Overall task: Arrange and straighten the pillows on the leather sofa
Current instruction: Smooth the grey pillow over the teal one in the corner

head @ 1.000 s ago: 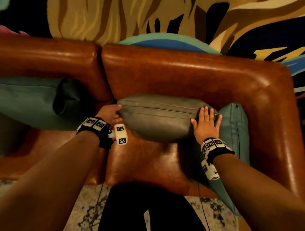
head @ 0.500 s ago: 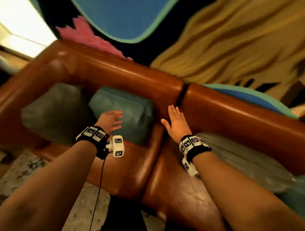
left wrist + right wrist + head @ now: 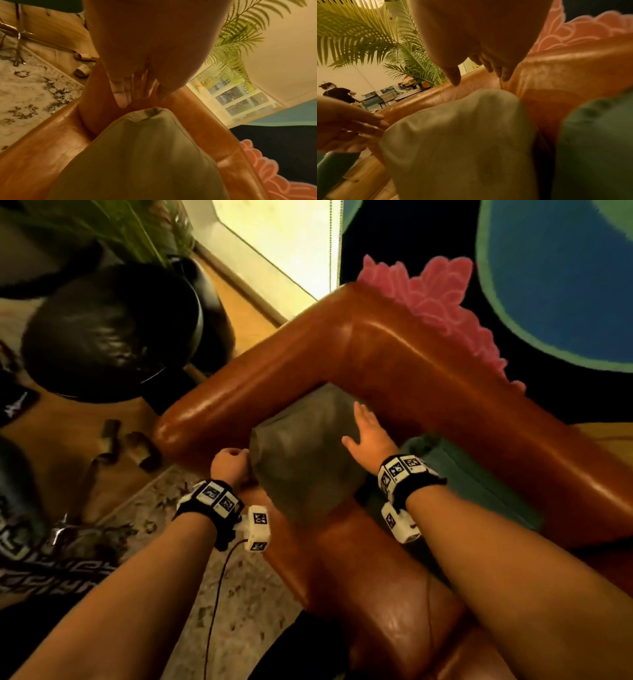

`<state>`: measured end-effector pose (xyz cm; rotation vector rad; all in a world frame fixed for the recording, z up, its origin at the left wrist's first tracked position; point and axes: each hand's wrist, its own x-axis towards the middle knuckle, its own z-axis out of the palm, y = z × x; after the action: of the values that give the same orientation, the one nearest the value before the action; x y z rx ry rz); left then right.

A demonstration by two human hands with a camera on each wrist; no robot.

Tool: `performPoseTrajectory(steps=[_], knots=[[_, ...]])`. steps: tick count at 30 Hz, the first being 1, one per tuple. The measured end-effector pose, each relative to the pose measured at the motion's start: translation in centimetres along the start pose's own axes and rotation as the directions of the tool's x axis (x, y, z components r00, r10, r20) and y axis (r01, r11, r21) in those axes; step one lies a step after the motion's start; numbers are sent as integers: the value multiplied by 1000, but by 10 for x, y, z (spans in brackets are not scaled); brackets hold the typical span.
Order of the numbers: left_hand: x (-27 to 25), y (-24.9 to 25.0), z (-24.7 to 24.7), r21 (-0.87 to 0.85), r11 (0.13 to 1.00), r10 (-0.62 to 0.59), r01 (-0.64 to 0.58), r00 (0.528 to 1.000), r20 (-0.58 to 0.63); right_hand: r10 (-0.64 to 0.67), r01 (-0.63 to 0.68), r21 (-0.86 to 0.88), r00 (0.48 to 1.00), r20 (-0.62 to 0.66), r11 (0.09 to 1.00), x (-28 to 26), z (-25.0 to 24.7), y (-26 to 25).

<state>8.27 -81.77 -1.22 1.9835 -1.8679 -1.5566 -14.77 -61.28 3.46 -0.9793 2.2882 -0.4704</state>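
Note:
A grey pillow (image 3: 301, 467) stands in the left corner of the brown leather sofa (image 3: 394, 354), between armrest and backrest. A teal pillow (image 3: 472, 474) leans against the backrest just right of it. My left hand (image 3: 230, 465) is at the grey pillow's front left edge; in the right wrist view its straight fingers (image 3: 373, 121) touch that edge. My right hand (image 3: 368, 433) is spread flat at the pillow's upper right side. In the left wrist view, the left hand (image 3: 137, 92) hovers just above a pillow corner (image 3: 154, 110) without pinching it.
A dark round chair (image 3: 109, 333) and a palm plant (image 3: 130, 231) stand left of the armrest (image 3: 239, 392). Small cylinders (image 3: 137, 446) lie on the wooden floor. A patterned rug (image 3: 239, 594) runs along the sofa front. A person (image 3: 337, 93) stands far off.
My view has swung left to the sofa's corner. Both hands left the middle of the sofa and the teal pillow and now bracket the grey pillow in the corner.

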Motion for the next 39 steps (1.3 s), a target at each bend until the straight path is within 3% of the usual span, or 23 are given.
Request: performPoseTrajectory(steps=[4, 7, 10, 12, 14, 16, 19, 23, 25, 28, 30, 33, 37, 39], knots=[[-3, 20, 4, -271, 961, -24, 50, 995, 99, 7, -6, -105, 1000, 15, 994, 69, -4, -27], [14, 25, 11, -356, 921, -67, 159, 964, 258, 163, -163, -21, 986, 40, 986, 122, -4, -37], [21, 33, 6, -369, 849, -175, 379, 859, 481, 353, -364, 105, 929, 113, 925, 146, -8, -38], [26, 39, 2, -323, 814, -201, 482, 756, 623, 411, -417, 11, 900, 148, 909, 149, -8, -39], [24, 45, 2, -230, 828, -251, 512, 704, 664, 415, -398, -129, 897, 155, 908, 149, -8, -34], [24, 47, 3, -139, 839, -321, 525, 686, 653, 397, -368, -189, 905, 153, 911, 148, -11, -31], [23, 40, 7, -41, 861, -382, 507, 698, 605, 375, -351, -146, 905, 202, 925, 141, -9, -29], [5, 28, 5, 22, 874, -419, 485, 729, 542, 405, -396, -105, 836, 369, 912, 126, -2, -31], [-6, 20, 4, 18, 865, -432, 502, 724, 538, 392, -406, -53, 829, 399, 912, 119, -3, -32], [-21, 13, 5, -61, 845, -432, 532, 744, 510, 391, -417, -5, 847, 360, 909, 102, -8, -36], [-20, 0, 9, -130, 848, -411, 514, 791, 453, 428, -454, -4, 837, 340, 891, 89, -11, -31], [-2, -29, 17, -254, 820, -390, 514, 825, 410, 468, -534, 134, 816, 340, 835, 91, -3, 7], [-36, -17, -5, -471, 794, -244, 385, 911, 333, 471, -579, 274, 801, 370, 768, 82, -11, 27], [-29, -30, -13, -551, 774, -183, 312, 943, 278, 451, -544, 278, 828, 334, 792, 75, -16, 25]])
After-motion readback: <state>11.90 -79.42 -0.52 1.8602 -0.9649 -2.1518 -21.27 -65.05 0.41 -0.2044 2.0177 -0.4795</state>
